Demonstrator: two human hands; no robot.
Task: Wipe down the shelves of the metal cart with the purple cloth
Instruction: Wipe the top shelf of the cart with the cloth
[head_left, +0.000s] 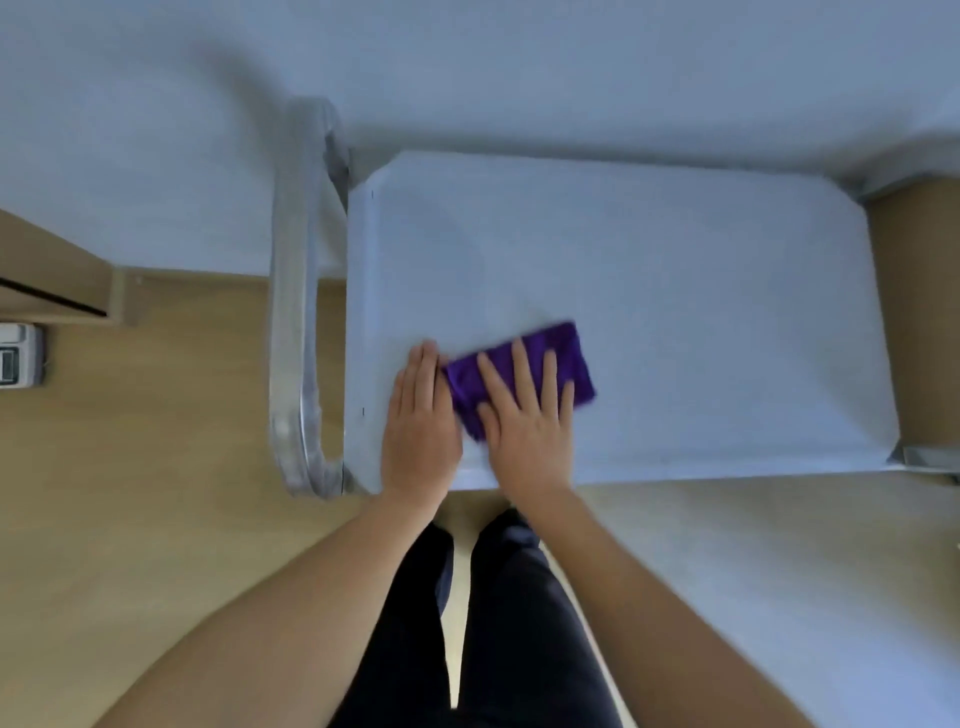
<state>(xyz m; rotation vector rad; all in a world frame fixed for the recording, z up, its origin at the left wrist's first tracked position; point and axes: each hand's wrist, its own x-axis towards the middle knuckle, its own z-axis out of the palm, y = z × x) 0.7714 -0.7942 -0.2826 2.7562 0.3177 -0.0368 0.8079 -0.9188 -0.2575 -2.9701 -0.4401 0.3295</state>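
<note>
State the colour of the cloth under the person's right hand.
Purple, plain with no pattern: the cloth shows best in the head view.

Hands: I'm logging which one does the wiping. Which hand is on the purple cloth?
The right hand, fingers spread flat on the purple cloth. The left hand lies beside it on the bare cart shelf.

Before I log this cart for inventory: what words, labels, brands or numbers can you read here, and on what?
No text is readable.
Cart shelf, handle and purple cloth: no label or marking shows.
Grey device on the floor at the left edge: may carry a panel, too blurred to read.
</note>
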